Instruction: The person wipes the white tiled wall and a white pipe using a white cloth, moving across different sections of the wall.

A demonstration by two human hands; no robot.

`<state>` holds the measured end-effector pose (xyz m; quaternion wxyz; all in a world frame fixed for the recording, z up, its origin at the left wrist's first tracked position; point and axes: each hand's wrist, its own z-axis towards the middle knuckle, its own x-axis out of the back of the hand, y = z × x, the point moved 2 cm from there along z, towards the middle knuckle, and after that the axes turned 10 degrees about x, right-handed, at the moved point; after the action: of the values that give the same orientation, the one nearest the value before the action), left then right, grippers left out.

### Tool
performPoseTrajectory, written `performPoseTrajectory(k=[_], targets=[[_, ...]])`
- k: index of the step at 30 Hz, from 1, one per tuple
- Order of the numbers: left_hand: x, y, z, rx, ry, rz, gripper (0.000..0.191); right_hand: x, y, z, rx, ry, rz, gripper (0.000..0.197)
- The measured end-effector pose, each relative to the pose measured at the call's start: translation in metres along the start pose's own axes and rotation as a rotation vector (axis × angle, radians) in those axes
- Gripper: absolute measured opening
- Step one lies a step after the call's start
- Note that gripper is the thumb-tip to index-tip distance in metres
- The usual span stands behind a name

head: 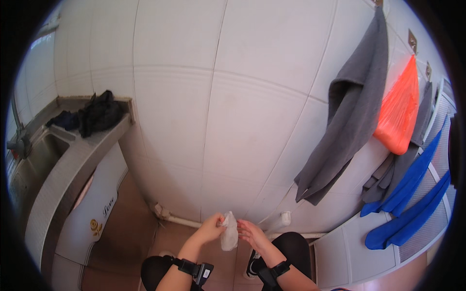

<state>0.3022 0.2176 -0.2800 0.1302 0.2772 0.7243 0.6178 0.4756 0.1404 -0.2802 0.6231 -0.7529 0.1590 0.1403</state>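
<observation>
A small, thin, whitish cloth or piece of fabric [229, 234] hangs between my hands, low in the middle of the head view. My left hand [213, 228] pinches its upper left edge between thumb and fingers. On the other side, my right hand [251, 232] has its fingers spread at the cloth's right edge; whether they grip it or only touch it is not clear. Black bands with small devices are strapped around both wrists. Below the hands are my bent knees in black and a dark shoe [253, 262] on the tiled floor.
Dark wet-looking cloths [100, 113] lie on a metal sink counter [78, 160] at left. Grey towels [349, 109], an orange plastic bag [398, 112] and blue cloths [411, 222] hang at right, near a white perforated panel [424, 243]. A pipe [182, 220] runs along the wall's foot.
</observation>
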Motion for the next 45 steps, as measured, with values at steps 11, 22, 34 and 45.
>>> performPoseTrajectory(k=[11, 22, 34, 45], targets=[[0.014, 0.014, -0.007, 0.104, -0.031, -0.198, 0.037, -0.031, 0.002, 0.013, -0.041, -0.063, 0.104, 0.027], [0.025, 0.028, -0.003, 0.167, 0.089, -0.121, 0.03, -0.026, -0.02, 0.048, 0.031, -0.028, -0.074, 0.016], [0.043, 0.03, 0.006, 0.112, 0.415, -0.867, 0.031, 0.001, -0.003, 0.048, -0.067, 0.054, -0.012, 0.022], [0.081, 0.016, 0.05, -0.153, 1.057, -0.804, 0.033, -0.005, 0.005, 0.038, -0.007, 0.03, -0.155, 0.019]])
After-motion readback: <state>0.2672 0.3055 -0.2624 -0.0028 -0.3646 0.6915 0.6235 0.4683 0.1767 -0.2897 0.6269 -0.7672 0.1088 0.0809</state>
